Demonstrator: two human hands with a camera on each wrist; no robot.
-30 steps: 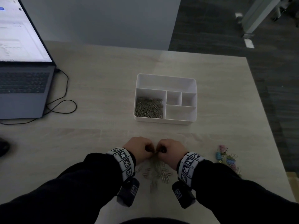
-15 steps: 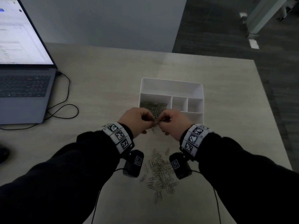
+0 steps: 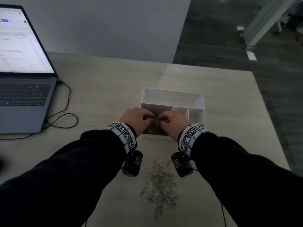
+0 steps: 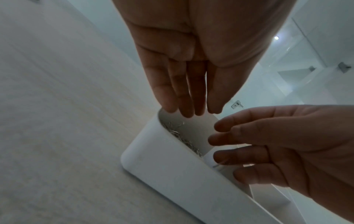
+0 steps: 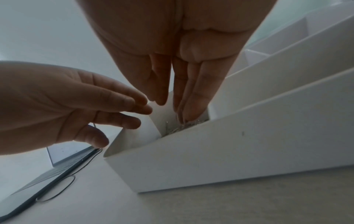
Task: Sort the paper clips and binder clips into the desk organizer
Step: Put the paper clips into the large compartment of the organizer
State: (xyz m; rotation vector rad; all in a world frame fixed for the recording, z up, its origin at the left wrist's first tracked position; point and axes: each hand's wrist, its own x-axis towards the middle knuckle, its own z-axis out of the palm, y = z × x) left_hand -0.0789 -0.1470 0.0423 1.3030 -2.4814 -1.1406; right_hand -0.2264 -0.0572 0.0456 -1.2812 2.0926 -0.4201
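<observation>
Both hands over organizer (image 3: pixel 172 97), near-left compartment, so clips drop in w/ the rest. Left hand (image 3: pixel 136 119) and right hand (image 3: pixel 173 121): fingers straight, loose, gripping nothing per wrist views. Paper clips (image 3: pixel 153 130) piled in that compartment. Loose paper clip pile (image 3: pixel 161 185) on desk (image 3: pixel 105 89) near the person, likely next batch. Binder clips not in view.

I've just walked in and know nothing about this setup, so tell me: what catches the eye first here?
Two hands, the left hand and right hand, meet over the near-left compartment of a white desk organizer, fingers opened above the paper clips already inside. Closer to the person, a loose pile of silver paper clips lies on the table. A lit laptop glows at far left.
</observation>
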